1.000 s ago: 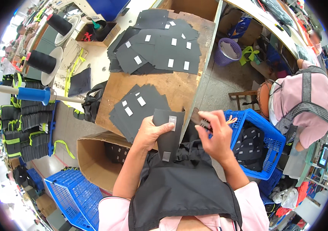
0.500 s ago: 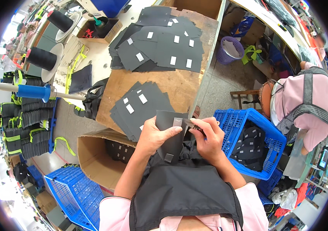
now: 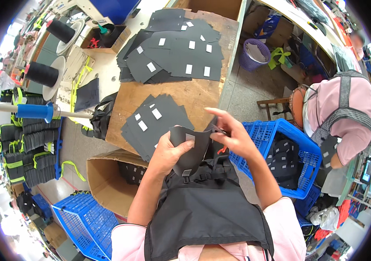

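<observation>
head view, left hand (image 3: 168,152) clamped on black fabric piece (image 3: 190,148), right hand (image 3: 233,135) pinching small scissors (image 3: 217,128)

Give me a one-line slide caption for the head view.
Left hand holds a curved black fabric piece while the right hand works small snips at its edge, above a wooden table.

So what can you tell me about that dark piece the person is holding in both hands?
The dark piece is a thin, flat, charcoal cut panel, probably fabric or foam sheet, with a small white tag near its top. It curls slightly, held above the person's lap at the wooden table's near edge. The left hand grips its left side, thumb on its face; the right hand pinches its upper right corner.
</observation>
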`<action>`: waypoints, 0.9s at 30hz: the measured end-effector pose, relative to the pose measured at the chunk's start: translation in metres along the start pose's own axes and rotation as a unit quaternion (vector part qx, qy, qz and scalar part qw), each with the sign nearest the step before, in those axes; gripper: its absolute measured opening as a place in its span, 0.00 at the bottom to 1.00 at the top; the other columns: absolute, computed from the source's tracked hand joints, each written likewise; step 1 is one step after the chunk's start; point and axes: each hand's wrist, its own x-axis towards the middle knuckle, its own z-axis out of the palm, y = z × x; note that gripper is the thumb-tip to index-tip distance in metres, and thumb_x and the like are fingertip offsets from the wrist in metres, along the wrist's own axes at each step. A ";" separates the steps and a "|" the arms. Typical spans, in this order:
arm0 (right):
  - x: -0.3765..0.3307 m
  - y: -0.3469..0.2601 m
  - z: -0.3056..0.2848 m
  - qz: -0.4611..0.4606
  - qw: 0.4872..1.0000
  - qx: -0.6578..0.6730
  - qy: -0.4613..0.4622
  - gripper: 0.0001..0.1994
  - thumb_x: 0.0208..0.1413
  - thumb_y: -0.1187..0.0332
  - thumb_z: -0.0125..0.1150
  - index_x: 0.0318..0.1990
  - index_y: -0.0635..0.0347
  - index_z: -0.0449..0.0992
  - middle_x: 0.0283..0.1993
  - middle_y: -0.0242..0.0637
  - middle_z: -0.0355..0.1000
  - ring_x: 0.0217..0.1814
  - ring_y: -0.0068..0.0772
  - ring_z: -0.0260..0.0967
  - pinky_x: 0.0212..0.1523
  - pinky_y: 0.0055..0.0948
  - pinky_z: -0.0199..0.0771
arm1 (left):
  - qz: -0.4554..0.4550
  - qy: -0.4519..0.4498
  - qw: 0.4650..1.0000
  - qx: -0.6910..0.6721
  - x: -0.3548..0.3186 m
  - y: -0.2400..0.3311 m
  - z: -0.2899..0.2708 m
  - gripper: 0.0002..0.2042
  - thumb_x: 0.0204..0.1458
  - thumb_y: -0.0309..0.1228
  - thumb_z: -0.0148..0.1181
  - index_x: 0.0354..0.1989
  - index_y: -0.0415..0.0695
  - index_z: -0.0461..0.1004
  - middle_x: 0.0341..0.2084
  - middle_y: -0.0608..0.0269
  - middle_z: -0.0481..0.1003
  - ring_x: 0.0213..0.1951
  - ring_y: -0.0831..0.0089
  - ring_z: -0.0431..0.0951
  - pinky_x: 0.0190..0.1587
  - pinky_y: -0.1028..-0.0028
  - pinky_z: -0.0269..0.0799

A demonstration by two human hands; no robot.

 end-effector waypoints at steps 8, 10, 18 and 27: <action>0.016 -0.006 -0.011 0.088 0.981 -0.046 -0.165 0.08 0.50 0.71 0.60 0.29 0.62 0.67 0.20 0.24 0.57 0.24 0.15 0.52 0.24 0.20 0.52 | -0.083 0.035 0.987 -0.135 0.013 0.001 0.006 0.16 0.48 0.29 0.64 0.44 0.39 0.69 0.35 0.62 0.73 0.38 0.76 0.73 0.42 0.75 0.71; 0.015 -0.010 -0.003 0.214 0.966 0.015 -0.148 0.08 0.50 0.71 0.61 0.33 0.62 0.69 0.22 0.22 0.60 0.26 0.13 0.55 0.26 0.17 0.56 | -0.041 0.029 0.992 -0.119 0.014 -0.008 0.000 0.17 0.47 0.29 0.66 0.43 0.40 0.69 0.34 0.62 0.73 0.37 0.74 0.74 0.41 0.74 0.72; -0.023 0.011 0.021 -0.167 0.938 -0.276 0.130 0.17 0.42 0.73 0.66 0.42 0.56 0.72 0.35 0.37 0.66 0.27 0.34 0.68 0.25 0.29 0.68 | -0.025 0.125 0.980 -0.155 0.020 -0.009 0.000 0.14 0.46 0.23 0.65 0.40 0.42 0.69 0.33 0.64 0.73 0.34 0.76 0.75 0.38 0.75 0.73; -0.002 0.012 0.025 -0.195 0.932 -0.286 0.106 0.13 0.41 0.78 0.65 0.38 0.59 0.75 0.28 0.37 0.66 0.26 0.32 0.66 0.25 0.27 0.65 | 0.007 0.166 0.982 -0.092 0.023 0.001 -0.012 0.14 0.44 0.23 0.67 0.38 0.43 0.68 0.30 0.67 0.72 0.33 0.78 0.73 0.36 0.76 0.72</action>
